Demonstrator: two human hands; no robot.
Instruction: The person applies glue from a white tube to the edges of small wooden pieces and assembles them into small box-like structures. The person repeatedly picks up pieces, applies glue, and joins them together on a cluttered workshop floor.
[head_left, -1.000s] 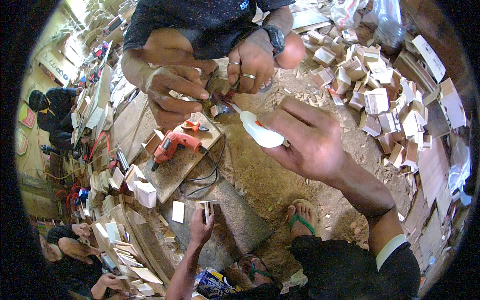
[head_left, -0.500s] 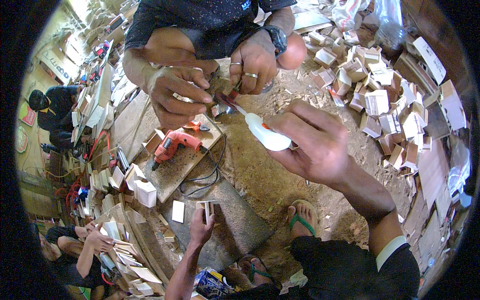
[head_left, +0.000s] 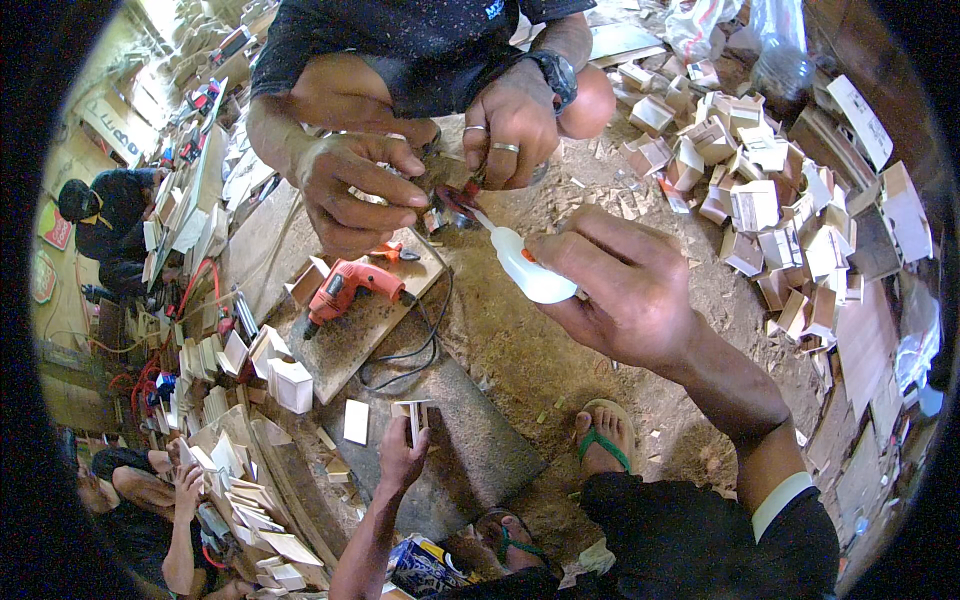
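My right hand [head_left: 625, 290] is closed around a small white squeeze bottle [head_left: 530, 268], tilted with its thin nozzle up and to the left. The nozzle tip reaches a small dark-red object [head_left: 460, 197] between another person's hands; whether they touch, I cannot tell. That person's left-side hand [head_left: 365, 190] and ringed right-side hand [head_left: 508, 125] are beside the tip. Low in the view, my left hand [head_left: 402, 460] grips a small thin wooden piece [head_left: 411, 409] above a dark board [head_left: 470, 440]. A pale flat wooden piece [head_left: 356, 422] lies on the board's left.
A red power drill [head_left: 345, 292] with a black cord and orange-handled pliers [head_left: 395, 253] rest on a wooden board. Many small wooden boxes [head_left: 755, 205] are heaped at the right, more pieces at the left. Two other people [head_left: 110, 225] are at the far left.
My right hand and the bottle have shifted very slightly left. My left hand stays in place. At the lower left, another person's hands have moved a little.
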